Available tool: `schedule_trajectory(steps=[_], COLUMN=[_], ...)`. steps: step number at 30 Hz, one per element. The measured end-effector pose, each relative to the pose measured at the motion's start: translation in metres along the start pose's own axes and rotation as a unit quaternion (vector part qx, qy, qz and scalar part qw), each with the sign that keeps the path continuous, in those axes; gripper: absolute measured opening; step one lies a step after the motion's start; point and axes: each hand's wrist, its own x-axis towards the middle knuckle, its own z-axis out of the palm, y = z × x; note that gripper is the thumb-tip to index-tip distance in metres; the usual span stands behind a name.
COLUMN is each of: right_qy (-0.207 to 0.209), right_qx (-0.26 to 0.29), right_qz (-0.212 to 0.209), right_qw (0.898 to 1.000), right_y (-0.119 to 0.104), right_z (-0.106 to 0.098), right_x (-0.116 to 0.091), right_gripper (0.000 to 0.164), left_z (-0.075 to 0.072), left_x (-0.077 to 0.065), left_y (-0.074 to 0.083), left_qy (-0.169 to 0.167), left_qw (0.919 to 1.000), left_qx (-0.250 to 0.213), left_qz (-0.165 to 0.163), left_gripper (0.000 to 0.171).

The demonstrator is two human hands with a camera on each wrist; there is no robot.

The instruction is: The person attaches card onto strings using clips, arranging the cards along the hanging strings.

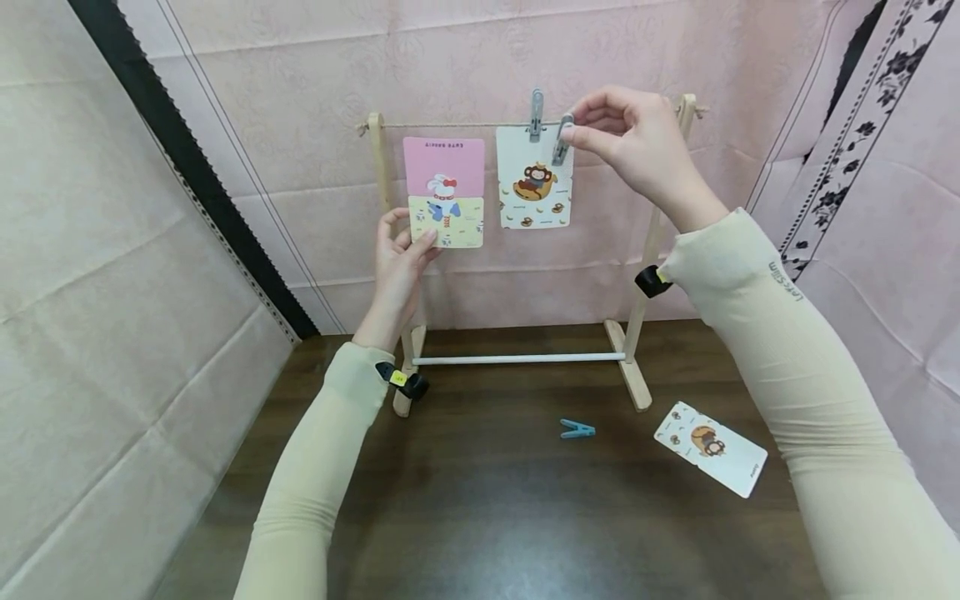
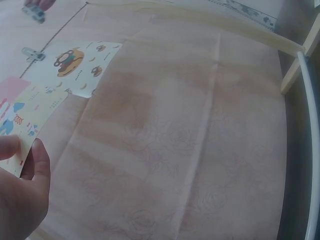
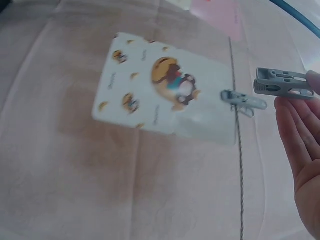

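My left hand (image 1: 399,271) pinches the lower left corner of a pink and yellow card (image 1: 446,193) with a rabbit-like figure, holding it upright by the string. Beside it, a white card (image 1: 517,212) with a monkey picture hangs from the string, clipped by a grey clothespin (image 1: 536,115). My right hand (image 1: 637,150) pinches a second grey clothespin (image 3: 282,82) between thumb and fingers. In the right wrist view this clothespin stands apart from the string and the white card, its free end pointing toward the hanging one.
The string runs between the posts of a wooden stand (image 1: 633,362) with a white lower bar (image 1: 517,359). On the dark table (image 1: 480,517) lie a blue clothespin (image 1: 577,429) and another white monkey card (image 1: 711,450). Pale cloth (image 1: 300,75) hangs behind and at both sides.
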Motion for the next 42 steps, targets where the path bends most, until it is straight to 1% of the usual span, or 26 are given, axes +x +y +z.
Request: schedule_trajectory(steps=[3,6,9,11,17,21,23,28,32,37,42], right_qy=[0.009,0.015,0.017,0.019,0.027,0.033,0.034,0.033,0.029,0.020,0.013], right_qx=[0.052,0.102,0.130,0.137,0.155,0.170,0.179,0.184,0.187,0.188,0.179], right_qz=[-0.003,-0.016,-0.020,-0.019,-0.015,-0.020,-0.020,-0.017,-0.005,0.009,0.012], right_qw=[0.999,0.995,0.991,0.990,0.987,0.985,0.983,0.982,0.982,0.982,0.984], right_y=[-0.007,-0.012,-0.017,-0.021,-0.031,-0.036,-0.038,-0.038,-0.038,-0.040,-0.039], right_z=[0.005,0.011,0.016,0.019,0.027,0.033,0.036,0.045,0.051,0.058,0.064], right_x=[0.008,0.016,0.023,0.027,0.040,0.047,0.050,0.056,0.060,0.063,0.065], right_gripper=[0.017,0.014,0.013,0.012,0.009,0.007,0.006,0.006,0.007,0.009,0.010], left_z=[0.001,0.002,0.003,0.003,0.004,0.007,0.008,0.009,0.008,0.007,0.009], left_x=[0.002,0.003,0.004,0.005,0.008,0.009,0.009,0.010,0.011,0.010,0.011], left_y=[-0.001,-0.002,-0.003,-0.003,-0.004,-0.003,-0.002,-0.002,-0.003,-0.004,-0.006], left_qy=[0.002,0.003,0.004,0.006,0.015,0.020,0.024,0.033,0.031,0.026,0.027], left_qw=[1.0000,1.0000,0.9999,0.9998,0.9998,0.9998,0.9996,0.9992,0.9991,0.9996,0.9996], left_qx=[-0.002,0.001,0.010,0.015,0.003,-0.003,-0.006,-0.018,-0.026,-0.012,-0.005], left_qz=[-0.002,-0.007,-0.008,-0.007,-0.009,-0.008,-0.009,-0.013,-0.013,-0.009,-0.009], left_gripper=[0.040,0.040,0.040,0.040,0.041,0.040,0.040,0.040,0.040,0.040,0.039])
